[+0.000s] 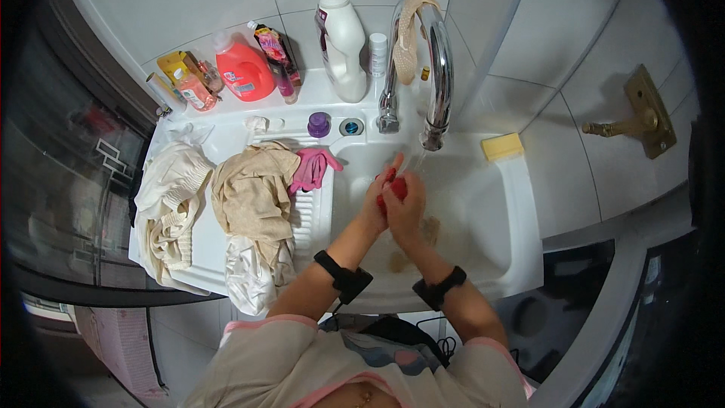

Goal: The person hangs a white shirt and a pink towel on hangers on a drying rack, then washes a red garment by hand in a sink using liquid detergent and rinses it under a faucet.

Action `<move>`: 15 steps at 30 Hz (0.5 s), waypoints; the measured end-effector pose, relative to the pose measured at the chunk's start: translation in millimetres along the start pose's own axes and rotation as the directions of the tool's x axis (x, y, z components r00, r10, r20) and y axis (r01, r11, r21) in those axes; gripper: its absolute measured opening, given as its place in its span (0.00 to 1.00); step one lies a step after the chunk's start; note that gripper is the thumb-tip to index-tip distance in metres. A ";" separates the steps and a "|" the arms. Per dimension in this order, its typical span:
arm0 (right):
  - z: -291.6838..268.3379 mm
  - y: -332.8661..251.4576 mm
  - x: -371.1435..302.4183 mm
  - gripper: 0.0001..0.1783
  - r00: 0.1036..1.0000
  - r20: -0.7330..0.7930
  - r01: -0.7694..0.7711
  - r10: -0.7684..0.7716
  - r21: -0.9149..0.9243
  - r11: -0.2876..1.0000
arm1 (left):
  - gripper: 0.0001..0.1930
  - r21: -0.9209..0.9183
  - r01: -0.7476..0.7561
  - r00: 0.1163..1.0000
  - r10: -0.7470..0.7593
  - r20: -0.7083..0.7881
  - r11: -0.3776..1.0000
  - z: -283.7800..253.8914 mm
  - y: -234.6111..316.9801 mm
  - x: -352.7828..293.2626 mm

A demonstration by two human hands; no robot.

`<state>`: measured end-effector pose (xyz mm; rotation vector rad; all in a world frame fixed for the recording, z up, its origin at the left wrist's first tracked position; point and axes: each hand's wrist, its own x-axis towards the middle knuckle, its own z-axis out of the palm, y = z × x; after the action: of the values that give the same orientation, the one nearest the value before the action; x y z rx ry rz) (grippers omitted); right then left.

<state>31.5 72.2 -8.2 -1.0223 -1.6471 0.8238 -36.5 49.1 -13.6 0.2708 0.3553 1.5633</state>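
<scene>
Both of my hands are together over the white sink basin (483,219), below the mouth of the chrome faucet (442,68). Between them is a small bright red bundle (394,191) that looks like wet cloth; my fingers hide much of it. My left hand (374,202) grips it from the left, one finger pointing up. My right hand (408,208) closes round it from the right. A thin stream of water falls from the spout towards my hands. Brownish patches show at the basin's bottom, too unclear to name.
Left of the basin, a ribbed drainboard holds a pink rubber glove (312,169), beige cloth (257,181) and white garments (175,181). A purple cap (319,125), red jug (243,72) and white bottle (343,49) stand behind. A yellow sponge (502,146) lies on the right rim.
</scene>
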 end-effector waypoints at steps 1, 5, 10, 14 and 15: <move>-0.6 -1.7 2.7 0.13 0.994 0.074 -0.082 0.082 -0.001 0.997 | 0.23 -0.045 -0.008 0.999 0.010 0.044 0.999 3.4 0.2 0.7; -14.7 33.8 36.5 0.14 0.992 -0.036 -0.113 0.119 0.131 0.985 | 0.23 0.052 0.105 0.969 -0.090 -0.230 0.993 37.9 -8.4 13.2; -39.0 15.4 37.7 0.19 0.986 -0.087 -0.132 0.145 0.147 0.980 | 0.21 0.018 0.002 0.995 -0.001 -0.103 1.000 46.9 -8.6 13.1; -49.2 22.9 27.4 0.19 0.977 0.075 -0.209 0.198 0.194 0.958 | 0.21 -0.063 0.065 0.983 -0.075 -0.169 0.996 46.4 -20.2 21.0; -51.7 10.4 22.0 0.18 0.997 0.009 -0.081 0.080 0.110 0.991 | 0.20 -0.083 0.096 0.976 -0.111 -0.189 0.992 46.1 -22.7 23.9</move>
<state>80.2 98.9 5.6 -1.0147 -1.5547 0.9612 1.7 75.6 18.8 0.0417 0.4551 1.4997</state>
